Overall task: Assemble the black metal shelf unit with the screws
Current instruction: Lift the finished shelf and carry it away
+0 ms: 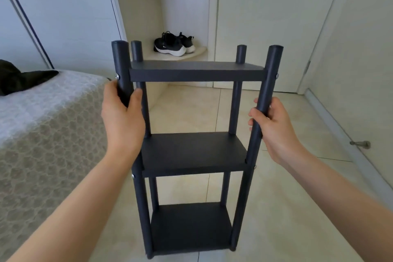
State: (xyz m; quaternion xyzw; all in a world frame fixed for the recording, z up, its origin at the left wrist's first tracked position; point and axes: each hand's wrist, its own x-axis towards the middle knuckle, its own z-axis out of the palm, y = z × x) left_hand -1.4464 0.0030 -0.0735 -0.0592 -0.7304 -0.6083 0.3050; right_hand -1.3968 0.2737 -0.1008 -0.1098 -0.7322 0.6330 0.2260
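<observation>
One shelf unit is counted, with three shelves and four posts. Four screw heads are seen on it. A left hand and a right hand are counted, two in all. Two shoes are noted at twelve o'clock, one bed at nine, one cloth at ten, one doorstop at three.

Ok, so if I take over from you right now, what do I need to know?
Left hand grips the front left post; right hand grips the front right post.
The shelf unit is upright over the floor, beside the bed.
Done: three boards sit between four posts; screws show at top and middle joints.
Left: check the bottom joints; no screws show there.
</observation>
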